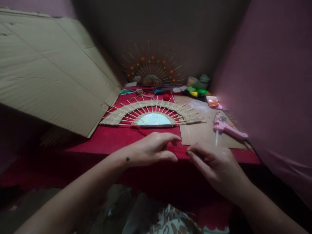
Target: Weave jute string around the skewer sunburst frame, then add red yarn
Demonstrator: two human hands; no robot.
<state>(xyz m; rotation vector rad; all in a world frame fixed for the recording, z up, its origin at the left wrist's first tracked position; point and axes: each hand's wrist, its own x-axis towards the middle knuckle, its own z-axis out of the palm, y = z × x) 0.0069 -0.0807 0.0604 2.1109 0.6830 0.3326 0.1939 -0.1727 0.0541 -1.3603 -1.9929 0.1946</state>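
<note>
A half-round weaving of thin sticks and tan twine [156,103] lies flat on the red cloth, with a pale blue half-disc [154,119] at its centre. Near the front edge, my left hand [153,148] hovers with thumb and fingers apart, holding nothing I can see. To its right, my right hand [214,159] pinches fine red yarn [176,149] between thumb and fingertips. The strands run between both hands and are hard to tell from the red cloth. More red yarn [138,130] trails from the weaving's lower edge.
A pink glue gun [226,127] rests on a cardboard sheet [195,135] at right. Large cardboard [48,65] leans at left. Behind stand a stick sunburst with orange flowers [152,61], a red yarn ball [167,97], coloured packets [201,92] and a jar [204,81].
</note>
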